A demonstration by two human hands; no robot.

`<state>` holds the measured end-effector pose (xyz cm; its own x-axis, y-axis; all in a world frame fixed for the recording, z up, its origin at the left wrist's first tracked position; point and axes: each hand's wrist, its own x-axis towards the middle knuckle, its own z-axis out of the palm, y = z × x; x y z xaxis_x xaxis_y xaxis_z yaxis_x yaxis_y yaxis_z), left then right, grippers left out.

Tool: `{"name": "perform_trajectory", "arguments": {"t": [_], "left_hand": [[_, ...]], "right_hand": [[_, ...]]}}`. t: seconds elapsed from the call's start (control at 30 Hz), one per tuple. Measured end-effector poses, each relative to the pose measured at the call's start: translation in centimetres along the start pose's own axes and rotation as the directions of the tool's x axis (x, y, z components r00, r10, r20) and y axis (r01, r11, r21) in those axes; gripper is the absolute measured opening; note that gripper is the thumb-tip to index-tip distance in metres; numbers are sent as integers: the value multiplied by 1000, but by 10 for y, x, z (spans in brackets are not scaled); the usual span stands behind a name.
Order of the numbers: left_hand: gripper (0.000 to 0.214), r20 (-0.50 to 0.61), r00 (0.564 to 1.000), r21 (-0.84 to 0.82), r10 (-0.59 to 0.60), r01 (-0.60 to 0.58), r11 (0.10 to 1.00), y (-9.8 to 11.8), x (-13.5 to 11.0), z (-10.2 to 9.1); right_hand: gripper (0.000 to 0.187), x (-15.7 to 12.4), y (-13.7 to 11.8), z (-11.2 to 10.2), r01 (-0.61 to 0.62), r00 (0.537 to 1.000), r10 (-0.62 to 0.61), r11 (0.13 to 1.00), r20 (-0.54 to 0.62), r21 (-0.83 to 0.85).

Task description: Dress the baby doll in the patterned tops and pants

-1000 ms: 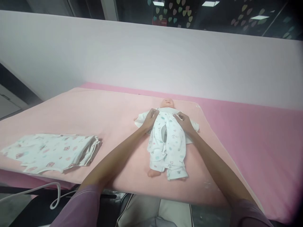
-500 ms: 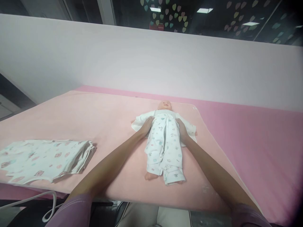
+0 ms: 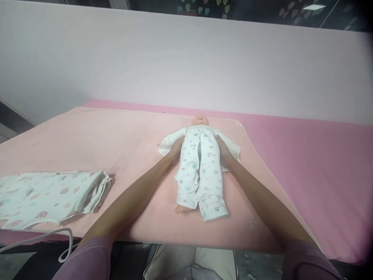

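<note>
A baby doll (image 3: 200,119) lies on its back on the peach mat, head away from me, in a white long-sleeved top (image 3: 172,140). White patterned baby trousers (image 3: 208,171) cover its body from the chest down, with a slit between the legs. My left hand (image 3: 176,149) is closed on the trousers' left side near the waist, fingertips partly hidden by the cloth. At the opposite side, my right hand (image 3: 225,152) grips the waist edge, thumb side up. One bare foot (image 3: 183,209) sticks out of the left leg; the right cuff hides the other foot.
Folded white printed baby clothing (image 3: 55,196) lies at the left of the peach mat (image 3: 131,132). A white cable (image 3: 68,237) hangs at the front left edge. Pink surface (image 3: 305,175) extends on the right, and a white partition (image 3: 186,62) rises behind.
My view has tipped downward. Both hands stay at the trousers' waist, and the plain waistband shows less. The right foot, partly visible before, is now covered by the cuff.
</note>
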<state>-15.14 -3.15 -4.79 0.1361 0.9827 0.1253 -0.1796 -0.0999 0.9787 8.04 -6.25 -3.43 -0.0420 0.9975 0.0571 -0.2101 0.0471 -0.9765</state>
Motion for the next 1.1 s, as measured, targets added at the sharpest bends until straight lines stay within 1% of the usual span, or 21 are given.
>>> {"name": "perform_trajectory", "arguments": {"t": [0.07, 0.13, 0.2, 0.27, 0.37, 0.4, 0.43, 0.47, 0.53, 0.57, 0.6, 0.67, 0.73, 0.8, 0.87, 0.93, 0.97, 1.0, 1.07, 1.1], "left_hand": [[48, -10, 1000, -38, -25, 25, 999, -2, 2, -4], [48, 4, 1000, -57, -22, 22, 998, -1, 2, -8], [48, 38, 999, -50, 10, -8, 999, 6, 2, -10], [46, 70, 997, -7, 46, -45, 999, 17, 6, -9], [41, 132, 984, 128, 119, -136, 982, 36, 20, 0], [41, 121, 982, 161, 147, -166, 973, 40, 27, 3], [41, 81, 982, 179, 168, -180, 967, 42, 33, 6], [42, 14, 985, 184, 175, -174, 967, 42, 39, 8], [46, -118, 981, 198, 151, -126, 972, 38, 46, 8], [46, -142, 981, 215, 135, -102, 971, 33, 46, 6], [46, -130, 984, 241, 123, -89, 966, 29, 44, 3], [45, -54, 992, 294, 115, -94, 951, 20, 34, -5], [46, 17, 994, 321, 105, -104, 941, 15, 23, -11], [47, 45, 993, 307, 107, -115, 945, 12, 17, -14], [45, 23, 994, 234, 107, -110, 966, 12, 18, -13], [43, -32, 996, 151, 88, -82, 985, 12, 26, -10], [42, -60, 995, 141, 78, -69, 988, 12, 31, -8], [38, -85, 993, 159, 77, -62, 985, 13, 34, -7], [28, -124, 985, 265, 121, -85, 960, 17, 33, -5], [23, -131, 979, 335, 158, -106, 936, 21, 27, -5]], "right_hand": [[57, 4, -1, -6, 7, 1000, -9, 998, -26, -63], [58, 8, -7, -15, -9, 1000, 8, 992, -9, -128], [56, 11, -19, -22, -15, 999, 20, 985, 26, -175], [53, 14, -33, -24, 12, 998, 0, 973, 56, -229], [48, 25, -50, -12, 109, 991, -70, 915, 114, -388], [47, 32, -53, -6, 148, 987, -106, 888, 120, -435], [47, 39, -54, 0, 176, 984, -142, 867, 108, -466], [49, 47, -53, 5, 187, 982, -171, 857, 77, -481], [54, 60, -44, 10, 152, 982, -189, 856, -26, -494], [57, 62, -38, 10, 121, 980, -185, 853, -76, -508], [58, 61, -31, 8, 98, 976, -184, 842, -113, -530], [59, 50, -15, 0, 82, 969, -201, 809, -143, -582], [60, 33, -3, -8, 83, 968, -209, 795, -142, -601], [63, 22, 1, -15, 95, 976, -191, 813, -108, -575], [64, 22, -1, -18, 147, 979, -199, 848, -48, -510], [62, 32, -6, -17, 200, 973, -231, 877, -18, -437], [61, 38, -8, -16, 191, 974, -225, 889, -33, -415], [61, 43, -10, -14, 150, 979, -193, 900, -65, -411], [56, 43, -13, -10, 39, 979, -123, 896, -162, -443], [51, 36, -15, -8, 23, 968, -140, 876, -209, -481]]}}
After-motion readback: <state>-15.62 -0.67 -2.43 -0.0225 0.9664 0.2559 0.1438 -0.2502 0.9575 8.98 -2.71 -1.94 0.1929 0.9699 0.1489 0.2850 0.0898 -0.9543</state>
